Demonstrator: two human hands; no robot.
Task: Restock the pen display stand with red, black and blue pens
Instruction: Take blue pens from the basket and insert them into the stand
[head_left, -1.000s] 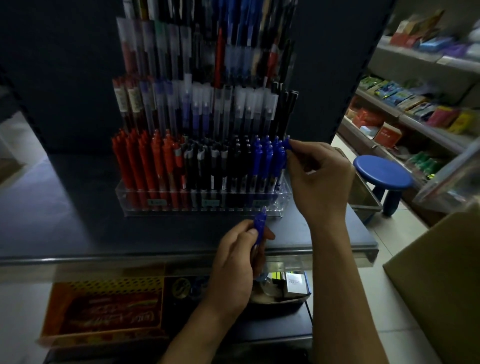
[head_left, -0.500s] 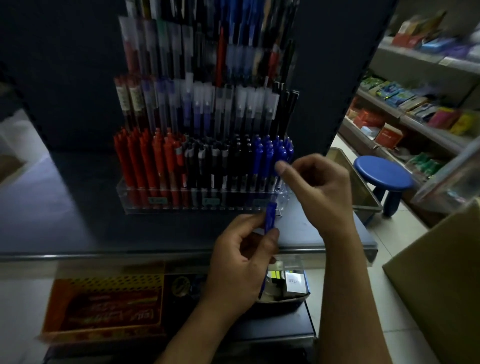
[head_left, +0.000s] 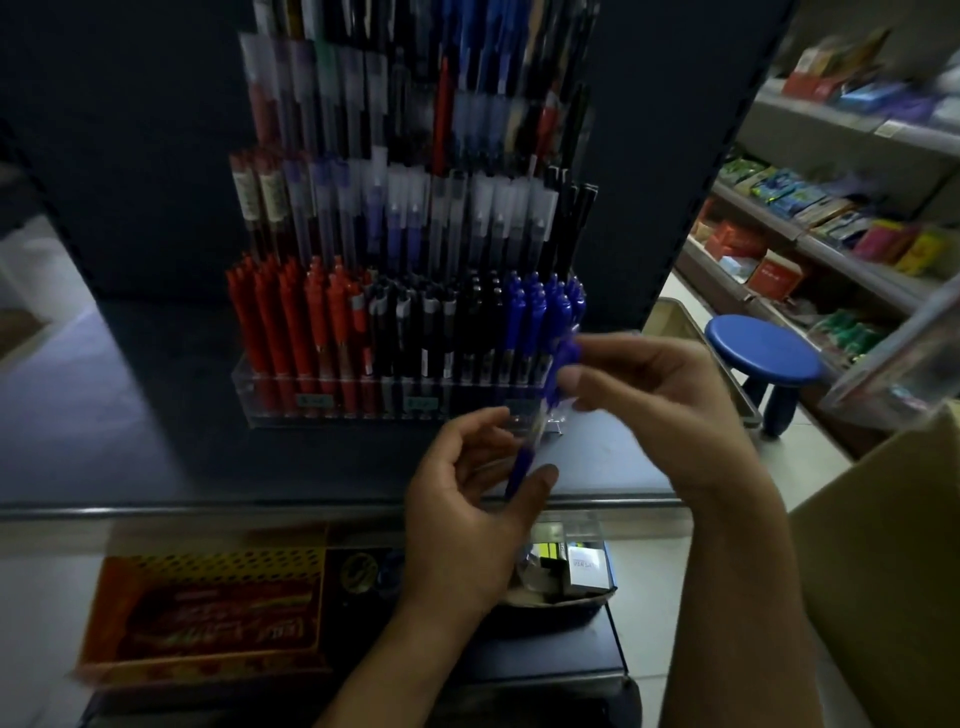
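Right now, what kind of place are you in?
Most likely a small stationery or general shop. A tiered pen display stand full of red, black and blue pens sits on a counter, and shelves of packaged goods line the wall to the right.

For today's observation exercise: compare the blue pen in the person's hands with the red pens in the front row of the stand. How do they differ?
The blue pen is one pen, held tilted in front of the stand between the left hand and right hand; the red pens are many, standing upright in the clear stand. The blue pen looks motion-blurred; the red pens are sharper. They differ in colour. Both seem similar slim pens.
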